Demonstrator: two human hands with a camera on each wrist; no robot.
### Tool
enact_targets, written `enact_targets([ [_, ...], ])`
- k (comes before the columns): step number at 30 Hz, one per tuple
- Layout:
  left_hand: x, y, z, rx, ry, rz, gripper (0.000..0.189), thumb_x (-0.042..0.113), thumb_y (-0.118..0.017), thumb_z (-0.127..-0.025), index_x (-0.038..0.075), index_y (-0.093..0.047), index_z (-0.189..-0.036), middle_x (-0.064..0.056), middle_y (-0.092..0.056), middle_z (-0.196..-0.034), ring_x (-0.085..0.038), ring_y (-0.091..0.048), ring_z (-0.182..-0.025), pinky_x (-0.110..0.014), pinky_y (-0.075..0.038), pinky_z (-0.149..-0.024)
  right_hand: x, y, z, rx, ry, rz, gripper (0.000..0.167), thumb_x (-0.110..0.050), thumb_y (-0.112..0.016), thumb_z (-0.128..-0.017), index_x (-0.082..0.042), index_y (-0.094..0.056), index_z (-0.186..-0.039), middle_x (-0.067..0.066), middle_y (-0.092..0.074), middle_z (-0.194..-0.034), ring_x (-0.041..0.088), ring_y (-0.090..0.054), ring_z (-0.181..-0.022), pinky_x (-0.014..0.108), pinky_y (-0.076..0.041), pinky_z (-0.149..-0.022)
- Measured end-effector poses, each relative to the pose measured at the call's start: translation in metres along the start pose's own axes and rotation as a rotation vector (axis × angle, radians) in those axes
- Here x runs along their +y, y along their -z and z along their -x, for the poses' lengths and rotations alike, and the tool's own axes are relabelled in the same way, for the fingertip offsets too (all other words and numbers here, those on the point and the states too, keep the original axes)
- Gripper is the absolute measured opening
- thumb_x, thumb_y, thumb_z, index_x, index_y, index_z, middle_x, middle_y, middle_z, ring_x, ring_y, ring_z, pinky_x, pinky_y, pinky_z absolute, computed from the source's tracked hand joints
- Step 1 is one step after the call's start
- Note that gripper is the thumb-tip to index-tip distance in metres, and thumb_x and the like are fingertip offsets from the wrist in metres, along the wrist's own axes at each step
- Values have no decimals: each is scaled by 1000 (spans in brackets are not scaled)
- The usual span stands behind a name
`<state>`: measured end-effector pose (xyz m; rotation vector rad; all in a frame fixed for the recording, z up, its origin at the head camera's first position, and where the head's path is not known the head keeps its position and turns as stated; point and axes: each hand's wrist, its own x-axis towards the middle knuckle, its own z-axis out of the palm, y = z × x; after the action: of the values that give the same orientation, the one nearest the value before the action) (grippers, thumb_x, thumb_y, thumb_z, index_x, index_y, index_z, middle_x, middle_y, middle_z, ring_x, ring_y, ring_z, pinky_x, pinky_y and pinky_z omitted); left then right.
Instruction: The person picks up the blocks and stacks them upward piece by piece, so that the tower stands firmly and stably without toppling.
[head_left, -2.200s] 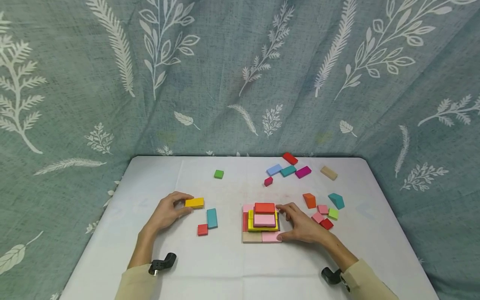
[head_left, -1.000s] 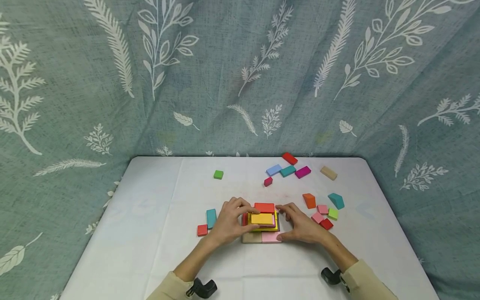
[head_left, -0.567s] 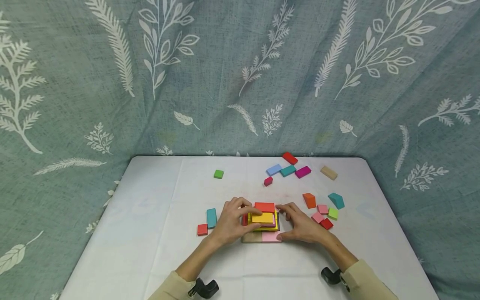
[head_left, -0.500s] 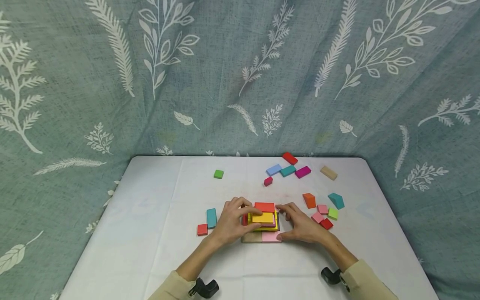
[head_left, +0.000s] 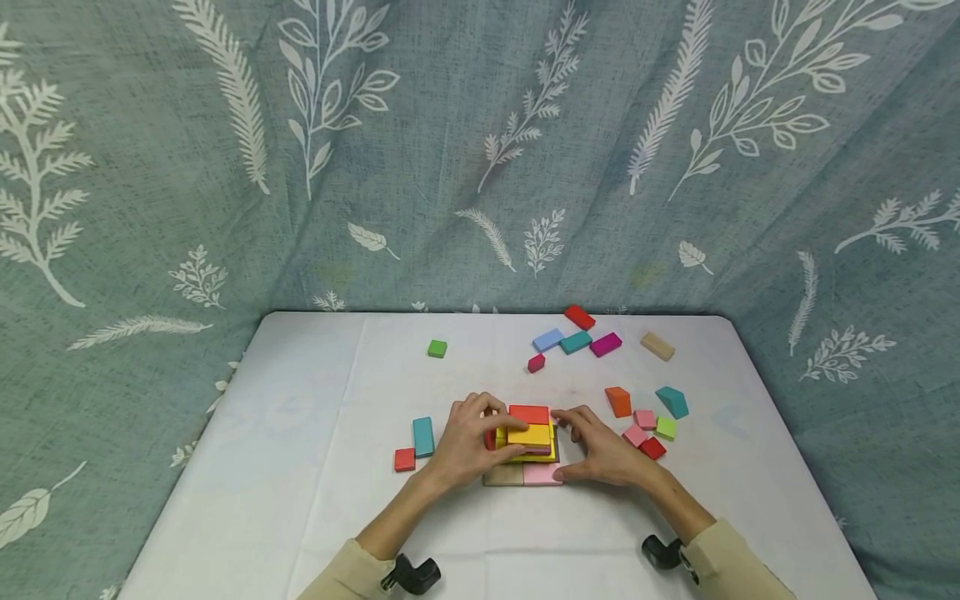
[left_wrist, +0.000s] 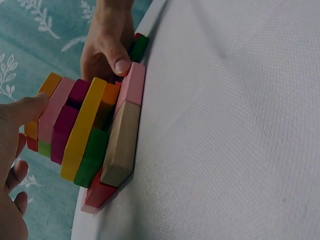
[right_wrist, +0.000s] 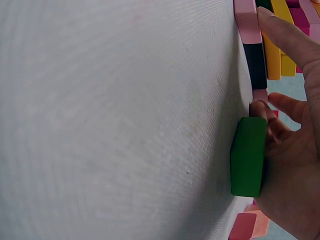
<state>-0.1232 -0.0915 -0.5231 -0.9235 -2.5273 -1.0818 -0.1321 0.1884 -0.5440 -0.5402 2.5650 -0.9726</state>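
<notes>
My left hand point(head_left: 467, 442) pinches a yellow block point(head_left: 529, 434) between thumb and fingers on top of the layered block stack point(head_left: 504, 475). The left wrist view shows this yellow block point(left_wrist: 49, 86) above a pink block point(left_wrist: 54, 107), in front of the red top block point(head_left: 529, 414) seen from above. My right hand point(head_left: 603, 450) holds the stack's right side, its thumb by the near pink base block point(head_left: 542, 474) and a fingertip by the far corner. A green block point(right_wrist: 248, 157) lies close to the right palm; whether they touch, I cannot tell.
Left of the stack lie a teal block point(head_left: 423, 437) and a small red block point(head_left: 404, 459). A green cube point(head_left: 437, 348) sits farther back. Several loose blocks, including an orange wedge point(head_left: 618, 402) and a beige block point(head_left: 657, 346), are spread behind and right of the stack.
My left hand has carried the yellow block from the table's left side onto the stack, then shifted it slightly right. The right hand has stayed in place.
</notes>
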Motion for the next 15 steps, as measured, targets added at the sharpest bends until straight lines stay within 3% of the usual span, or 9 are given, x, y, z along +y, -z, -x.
enact_targets([
  [9,0,1,0,11,-9,-5,35,42,-84,-81,31,-76,-112,9,-54,-105,-10,-48,-105,-41,-34,-89,-1,0,0,-2,-6,-4,97,-55,-88,-69,-27,-43,-150,-3,-48,-131,16,-48,-107,34,-51,-87],
  [15,-10,19,2,22,14,99,41,36,-85,-81,24,-74,-119,6,-57,-108,-12,-50,-109,-46,-36,-94,-1,0,0,-5,-14,-1,97,-55,-88,-69,-27,-43,-150,-3,-48,-132,16,-48,-109,35,-52,-89],
])
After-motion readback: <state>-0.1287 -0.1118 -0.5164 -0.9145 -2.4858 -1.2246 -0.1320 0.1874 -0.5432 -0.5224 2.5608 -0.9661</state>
